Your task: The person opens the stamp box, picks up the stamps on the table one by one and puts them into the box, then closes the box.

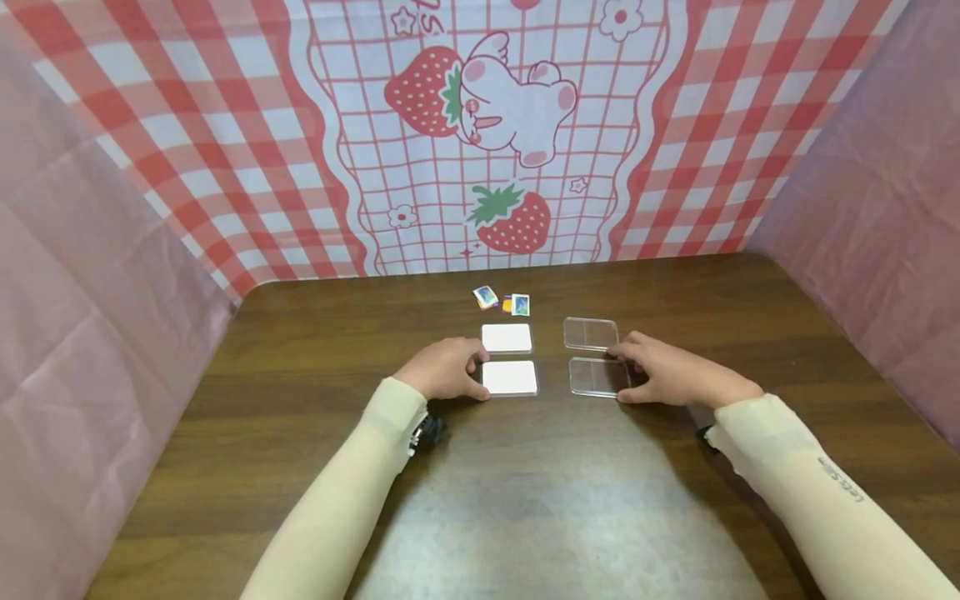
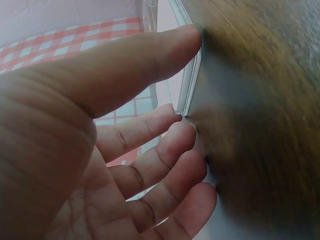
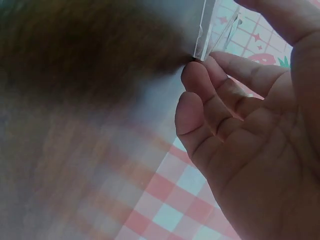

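Observation:
Two shallow clear plastic cases filled with white lie one behind the other left of centre, and two see-through plastic cases lie to their right. My left hand (image 1: 447,370) holds the nearer white-filled case (image 1: 510,377) at its left end, thumb on the near corner and index finger on the far one. In the left wrist view its other fingers (image 2: 172,175) rest on the table. At the right end of the nearer clear case (image 1: 598,377), my right hand (image 1: 667,371) grips it between thumb and fingers. Behind these lie the farther white-filled case (image 1: 506,338) and farther clear case (image 1: 590,333).
Small colourful stamp-like pieces lie in two little piles, the left pile (image 1: 486,297) and the right pile (image 1: 519,305), beyond the cases. A checked strawberry cloth (image 1: 510,125) hangs behind the brown wooden table (image 1: 540,500). Pink cloth (image 1: 97,275) hangs at both sides.

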### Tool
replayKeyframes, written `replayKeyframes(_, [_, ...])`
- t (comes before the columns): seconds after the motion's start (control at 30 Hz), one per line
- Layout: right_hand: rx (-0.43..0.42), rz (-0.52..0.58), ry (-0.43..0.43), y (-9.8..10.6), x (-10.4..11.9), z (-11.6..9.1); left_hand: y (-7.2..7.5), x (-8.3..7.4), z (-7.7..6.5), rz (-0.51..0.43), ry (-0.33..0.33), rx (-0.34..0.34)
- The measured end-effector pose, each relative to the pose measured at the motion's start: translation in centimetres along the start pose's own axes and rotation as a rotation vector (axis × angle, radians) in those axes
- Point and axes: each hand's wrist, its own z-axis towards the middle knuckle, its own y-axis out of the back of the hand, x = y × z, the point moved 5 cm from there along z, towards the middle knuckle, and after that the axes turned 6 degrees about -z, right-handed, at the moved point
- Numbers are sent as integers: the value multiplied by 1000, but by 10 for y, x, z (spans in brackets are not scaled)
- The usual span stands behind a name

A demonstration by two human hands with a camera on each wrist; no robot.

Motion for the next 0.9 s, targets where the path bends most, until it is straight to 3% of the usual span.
replayKeyframes(0.3, [12,44,-15,4,-3,-1,0,-1,-1,-12,0,12])
replayKeyframes(0.5, [-37,102,-27,23,-4,5,0,-1,-1,2,-6,19])
replayKeyframes(0.7, [-144,95,19,29,22,32,0,-1,0,3,5,11])
replayKeyframes(0.9, [-170,140,38,26,51,58,1,2,-2,16,15,7])
